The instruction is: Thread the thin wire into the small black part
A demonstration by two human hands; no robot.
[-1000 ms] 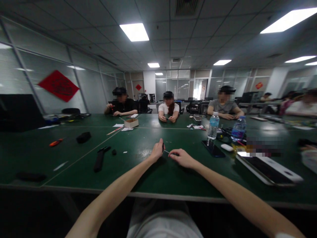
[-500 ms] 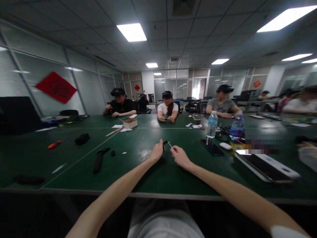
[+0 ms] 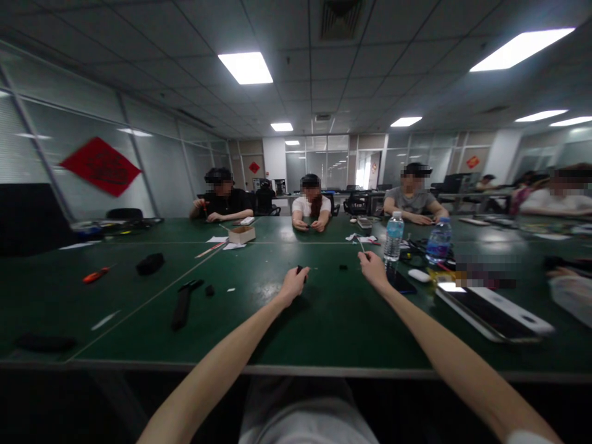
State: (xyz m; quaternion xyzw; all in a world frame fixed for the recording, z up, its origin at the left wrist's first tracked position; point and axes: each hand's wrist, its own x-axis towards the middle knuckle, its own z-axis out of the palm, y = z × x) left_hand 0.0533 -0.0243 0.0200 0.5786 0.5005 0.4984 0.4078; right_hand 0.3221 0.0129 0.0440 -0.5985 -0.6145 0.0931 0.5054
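Left hand (image 3: 293, 288): fingers curled around a small black object (image 3: 300, 269) above the green table (image 3: 324, 339); right hand (image 3: 374, 269): fingers pinching a thin pale rod (image 3: 362, 246). A sideways sweep could dislodge the tiny black block (image 3: 343, 267) between them.

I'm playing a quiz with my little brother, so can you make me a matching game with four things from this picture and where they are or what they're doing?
Column one
1. Left hand
2. Right hand
3. Orange-handled tool
4. Open box

Column two
A. Leftmost of these four in the picture, lying on the green table
B. Holding a thin rod
C. Standing beside white papers
D. Closed around a small black part

Right pairs: 1-D, 2-B, 3-A, 4-C.
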